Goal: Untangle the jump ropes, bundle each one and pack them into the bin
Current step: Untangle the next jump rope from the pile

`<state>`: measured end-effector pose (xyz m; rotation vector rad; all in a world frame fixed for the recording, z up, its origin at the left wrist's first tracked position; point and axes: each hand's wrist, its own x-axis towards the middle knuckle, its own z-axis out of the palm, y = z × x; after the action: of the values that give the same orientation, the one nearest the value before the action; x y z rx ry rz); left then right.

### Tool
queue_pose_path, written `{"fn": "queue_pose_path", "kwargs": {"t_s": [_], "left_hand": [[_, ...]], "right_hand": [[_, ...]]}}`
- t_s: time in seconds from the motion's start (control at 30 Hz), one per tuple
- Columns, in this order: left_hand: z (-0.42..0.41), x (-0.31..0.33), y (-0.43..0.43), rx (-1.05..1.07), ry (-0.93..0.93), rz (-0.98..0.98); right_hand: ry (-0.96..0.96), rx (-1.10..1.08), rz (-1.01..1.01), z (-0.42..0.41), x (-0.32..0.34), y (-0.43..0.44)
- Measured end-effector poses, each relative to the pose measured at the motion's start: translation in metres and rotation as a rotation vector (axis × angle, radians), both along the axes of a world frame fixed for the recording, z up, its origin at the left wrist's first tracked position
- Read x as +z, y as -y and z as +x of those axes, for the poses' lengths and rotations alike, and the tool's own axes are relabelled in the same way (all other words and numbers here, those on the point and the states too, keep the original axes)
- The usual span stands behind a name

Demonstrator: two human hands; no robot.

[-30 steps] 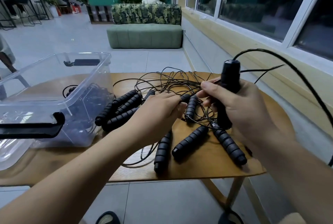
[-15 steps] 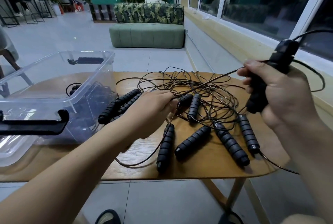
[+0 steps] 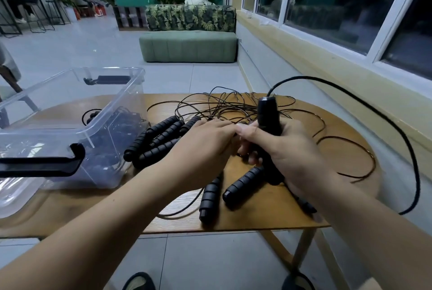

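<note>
- Jump ropes point(image 3: 233, 107) lie as one tangle of thin black cords from the middle to the 12 o'clock side of the wooden table point(image 3: 280, 217), with their handles fanned toward you.
- Your right hand point(image 3: 289, 149) is wrapped tight round an upright handle point(image 3: 267, 116) above the tangle. Your thumb lies across it, pointing to 9 o'clock.
- From that handle's top, its cord point(image 3: 304, 77) arcs up toward 1 o'clock, swings wide to 3 o'clock and drops past the table edge.
- Your left hand point(image 3: 205, 147) lies palm down over the tangle, knuckles up, its fingertips meeting your right thumb. The fingers are hidden, so you cannot tell whether they pinch a cord.
- Eight handles show:
  - one in your right hand;
  - four in a cluster point(image 3: 159, 142) at 9 o'clock of your left hand;
  - two loose handles point(image 3: 209, 198) at 6 o'clock of your hands;
  - one half-hidden handle point(image 3: 307, 206) under your right forearm.
- One clear plastic bin point(image 3: 131, 93) stands at 9 o'clock on the table, just beside the cluster. It has two black latches point(image 3: 46, 166).
- Dark bundled ropes point(image 3: 105, 131) lie inside the bin, too blurred to count.
</note>
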<state>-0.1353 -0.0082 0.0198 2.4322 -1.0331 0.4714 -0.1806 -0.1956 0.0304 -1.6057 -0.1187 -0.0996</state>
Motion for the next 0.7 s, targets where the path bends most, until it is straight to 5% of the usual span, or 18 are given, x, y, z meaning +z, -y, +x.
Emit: {"fn": "queue_pose_path", "kwargs": {"t_s": [0.33, 0.7], "left_hand": [[-0.007, 0.0, 0.0, 0.02, 0.052, 0.064], [0.002, 0.001, -0.01, 0.088, -0.023, 0.054]], "right_hand": [[-0.151, -0.027, 0.207, 0.002, 0.006, 0.001], [0.07, -0.232, 0.229, 0.0, 0.024, 0.019]]}}
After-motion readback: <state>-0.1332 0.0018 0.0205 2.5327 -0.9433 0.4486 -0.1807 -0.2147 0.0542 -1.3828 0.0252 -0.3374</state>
